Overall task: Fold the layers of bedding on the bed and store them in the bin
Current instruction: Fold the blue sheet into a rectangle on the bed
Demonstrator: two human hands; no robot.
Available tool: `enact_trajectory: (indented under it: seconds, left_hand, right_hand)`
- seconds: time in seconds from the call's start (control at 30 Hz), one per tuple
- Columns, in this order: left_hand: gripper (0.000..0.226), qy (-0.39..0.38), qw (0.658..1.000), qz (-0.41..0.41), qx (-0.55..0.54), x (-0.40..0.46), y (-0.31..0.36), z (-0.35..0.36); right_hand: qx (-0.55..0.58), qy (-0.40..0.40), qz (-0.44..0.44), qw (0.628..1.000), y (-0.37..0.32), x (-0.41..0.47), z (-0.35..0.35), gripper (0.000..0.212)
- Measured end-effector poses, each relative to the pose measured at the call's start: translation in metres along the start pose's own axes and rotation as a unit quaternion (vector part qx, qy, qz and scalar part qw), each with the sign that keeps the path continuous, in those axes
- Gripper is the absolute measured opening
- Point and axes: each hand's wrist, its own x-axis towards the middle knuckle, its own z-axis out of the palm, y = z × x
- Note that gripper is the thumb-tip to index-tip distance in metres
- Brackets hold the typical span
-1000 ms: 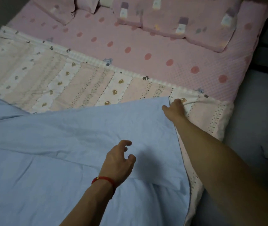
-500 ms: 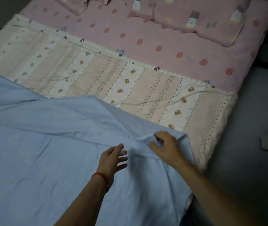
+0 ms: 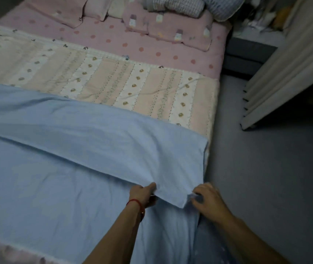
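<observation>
Light blue sheet (image 3: 79,168) spread over the near half of the bed, its far part doubled back toward the camera. Left hand (image 3: 142,194), red string at the wrist, fingers pinching the folded edge. Right hand (image 3: 208,200) just beside it, fingers curled on the sheet's corner. Beyond, striped peach quilt (image 3: 125,86), then pink polka-dot cover (image 3: 151,46). Grey floor (image 3: 266,178) to the right.

The sheet (image 3: 71,168) lies on the quilt (image 3: 113,82), nearest the person; pillows (image 3: 163,27) lie beyond the quilt, the floor (image 3: 266,168) right.
</observation>
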Motion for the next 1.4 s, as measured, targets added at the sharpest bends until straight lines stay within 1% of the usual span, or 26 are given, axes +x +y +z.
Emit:
enact_trajectory:
  seconds: [0.07, 0.13, 0.17, 0.27, 0.3, 0.37, 0.5, 0.6, 0.67, 0.73, 0.83, 0.9, 1.0, 1.03, 1.1, 1.13, 1.17, 1.2, 1.27, 1.33, 1.4]
  left_hand:
    - [0.04, -0.015, 1.0, -0.021, 0.007, -0.011, -0.034, -0.006]
    - [0.042, -0.019, 0.999, -0.039, 0.005, -0.017, -0.062, -0.011]
    - [0.042, -0.021, 0.999, -0.045, 0.007, -0.015, -0.072, -0.015]
    - [0.046, -0.023, 0.997, -0.068, 0.025, -0.007, -0.107, -0.018]
    - [0.045, -0.023, 0.997, -0.072, 0.024, -0.006, -0.118, -0.019]
    - [0.041, -0.021, 0.996, -0.082, 0.02, -0.004, -0.136, -0.024]
    - [0.03, -0.057, 0.994, -0.08, 0.05, -0.009, -0.157, -0.035]
    - [0.028, -0.085, 0.992, -0.07, 0.061, -0.014, -0.179, -0.044]
    - [0.032, -0.098, 0.99, -0.088, 0.055, -0.014, -0.196, -0.048]
    - [0.031, -0.103, 0.988, -0.107, 0.05, -0.016, -0.223, -0.054]
    - [0.03, -0.08, 0.988, -0.124, 0.034, -0.01, -0.255, -0.055]
    - [0.034, -0.049, 0.99, -0.129, 0.021, 0.003, -0.279, -0.05]
    - [0.05, -0.017, 0.991, -0.132, 0.0, 0.026, -0.299, -0.047]
    - [0.053, -0.008, 0.992, -0.129, 0.0, 0.034, -0.307, -0.047]
    - [0.053, -0.016, 0.992, -0.124, -0.004, 0.044, -0.312, -0.048]
    - [0.052, -0.023, 0.992, -0.122, -0.006, 0.048, -0.315, -0.051]
    - [0.053, -0.026, 0.993, -0.119, -0.006, 0.049, -0.318, -0.052]
    - [0.053, -0.027, 0.993, -0.112, -0.006, 0.05, -0.32, -0.052]
    - [0.052, -0.029, 0.994, -0.106, -0.006, 0.046, -0.323, -0.052]
    - [0.045, -0.022, 0.994, -0.111, -0.001, 0.039, -0.328, -0.053]
    - [0.04, -0.025, 0.992, -0.122, -0.015, 0.029, -0.332, -0.051]
  right_hand:
    - [-0.027, 0.004, 0.027, 0.999, -0.003, -0.035, 0.002, 0.017]
    - [-0.057, 0.01, 0.071, 0.996, 0.005, -0.06, 0.005, 0.022]
    - [-0.064, 0.016, 0.086, 0.994, 0.011, -0.068, 0.008, 0.02]
    - [-0.009, 0.002, 0.12, 0.993, 0.024, -0.092, 0.022, 0.01]
    - [0.009, 0.008, 0.126, 0.992, 0.025, -0.101, 0.027, 0.008]
    - [0.034, 0.022, 0.148, 0.988, 0.025, -0.117, 0.034, 0.012]
    - [0.049, 0.061, 0.178, 0.981, 0.016, -0.154, 0.05, 0.019]
    - [0.053, 0.105, 0.228, 0.967, 0.006, -0.188, 0.071, 0.02]
    - [0.059, 0.131, 0.283, 0.948, 0.003, -0.207, 0.082, 0.02]
    - [0.069, 0.14, 0.322, 0.934, 0.004, -0.23, 0.098, 0.023]
    - [0.086, 0.164, 0.343, 0.921, 0.009, -0.255, 0.125, 0.025]
    - [0.112, 0.18, 0.36, 0.909, 0.019, -0.269, 0.155, 0.027]
    - [0.187, 0.187, 0.416, 0.87, 0.03, -0.27, 0.2, 0.027]
    - [0.242, 0.184, 0.453, 0.838, 0.033, -0.267, 0.213, 0.025]
    - [0.391, 0.197, 0.531, 0.726, 0.03, -0.252, 0.224, 0.022]
    - [0.44, 0.208, 0.545, 0.683, 0.026, -0.248, 0.229, 0.017]
    - [0.449, 0.222, 0.541, 0.676, 0.026, -0.246, 0.235, 0.011]
    - [0.449, 0.227, 0.529, 0.684, 0.024, -0.245, 0.238, 0.006]
    - [0.449, 0.246, 0.509, 0.692, 0.023, -0.251, 0.241, 0.007]
    - [0.444, 0.288, 0.506, 0.682, 0.027, -0.259, 0.237, 0.008]
    - [0.445, 0.308, 0.502, 0.674, 0.034, -0.268, 0.235, 0.011]
